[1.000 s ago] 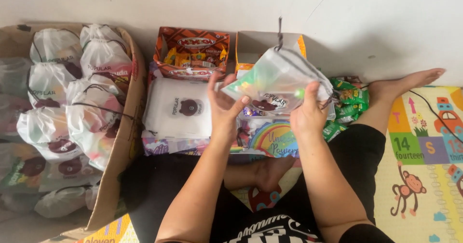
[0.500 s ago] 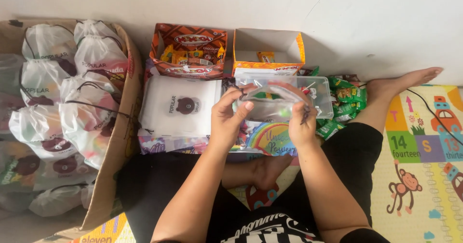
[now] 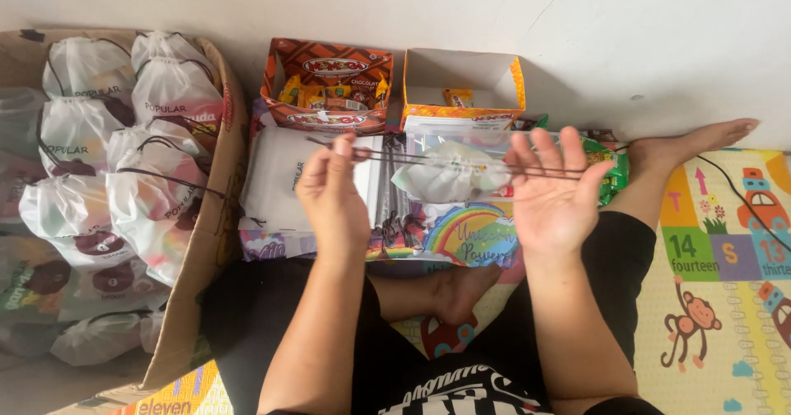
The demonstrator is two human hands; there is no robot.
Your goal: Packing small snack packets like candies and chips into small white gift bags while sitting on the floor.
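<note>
Head view looks down on a person sitting on a patterned play mat (image 3: 725,300), with a big cardboard box (image 3: 202,300) of filled white drawstring bags at the left and two open snack boxes against the wall ahead. Between the hands hangs a small white drawstring pouch (image 3: 449,172), over a stack of flat bags and a rainbow-printed pack (image 3: 474,234). Its black drawstrings (image 3: 428,158) run side to side, nearly level, so the long axis lies across the body, and the pouch sits closer to the right hand. The left hand (image 3: 334,196) is closed, pinching the cord ends at its fingertips. The right hand (image 3: 552,188) is spread flat, palm up, with the cords crossing its fingers rather than gripped. Compared with half a second ago, the hands have moved well apart, and the pouch, then held wide at its mouth between both hands, is now cinched shut on taut cords.
</note>
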